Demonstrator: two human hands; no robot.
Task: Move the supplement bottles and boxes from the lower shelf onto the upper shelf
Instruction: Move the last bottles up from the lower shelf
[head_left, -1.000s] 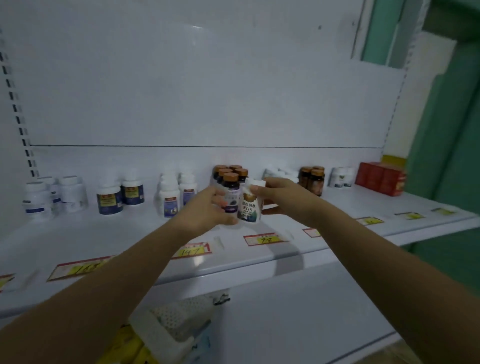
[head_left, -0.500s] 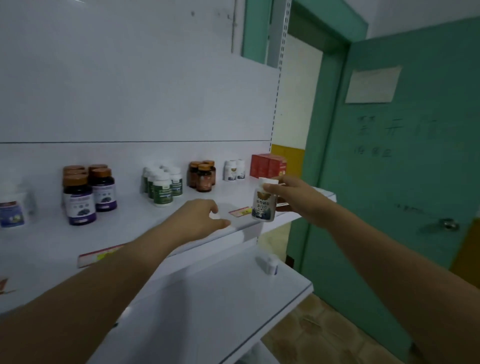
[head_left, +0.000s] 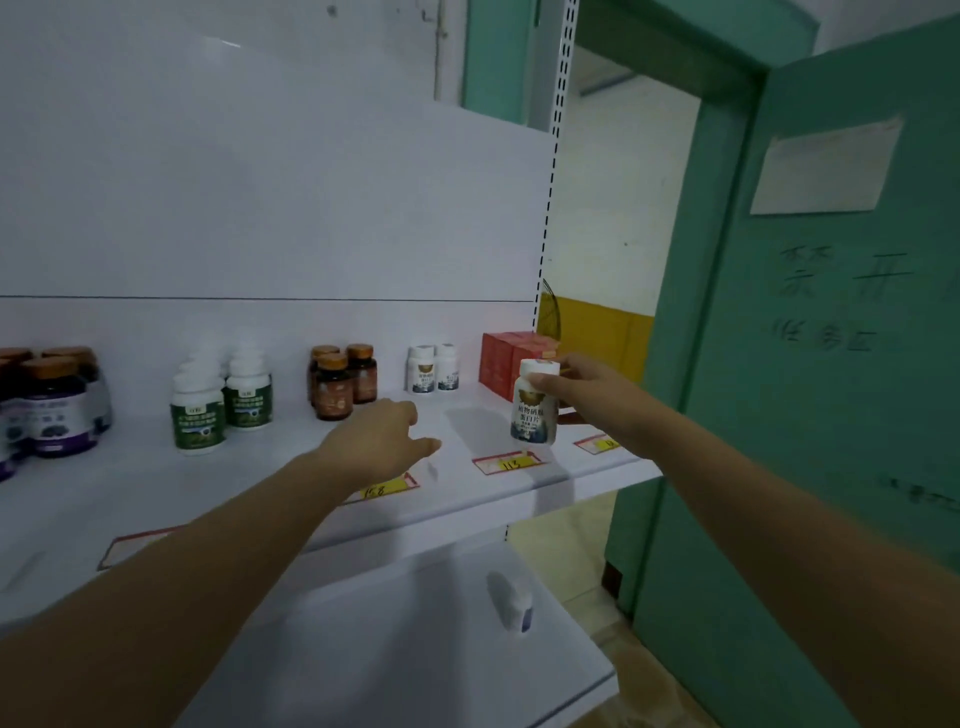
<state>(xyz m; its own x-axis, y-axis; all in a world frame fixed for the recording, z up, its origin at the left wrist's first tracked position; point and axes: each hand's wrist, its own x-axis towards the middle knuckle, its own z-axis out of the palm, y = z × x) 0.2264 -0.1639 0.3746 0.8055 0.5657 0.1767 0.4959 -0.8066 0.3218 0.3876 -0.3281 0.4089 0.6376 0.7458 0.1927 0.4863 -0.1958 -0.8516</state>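
Observation:
My right hand (head_left: 587, 395) grips a white supplement bottle (head_left: 534, 410) by its cap end, just above the right part of the upper shelf (head_left: 467, 499), in front of red boxes (head_left: 506, 358). My left hand (head_left: 379, 441) hovers over the shelf's front with fingers loosely curled and nothing in it. On the upper shelf stand two small white bottles (head_left: 432, 368), brown amber bottles (head_left: 340, 382), green-labelled white bottles (head_left: 221, 400) and purple-labelled dark bottles (head_left: 54, 410). One white bottle (head_left: 511, 603) remains on the lower shelf (head_left: 415, 649).
Yellow and red price tags (head_left: 506, 461) line the upper shelf's front edge. A white back panel rises behind the shelf. A green door (head_left: 831, 364) with a paper sheet stands close on the right, by an open doorway.
The view has swung right along the shelf. My right hand carried the white bottle to the right end, near the red boxes. My left hand let go of it and trails behind.

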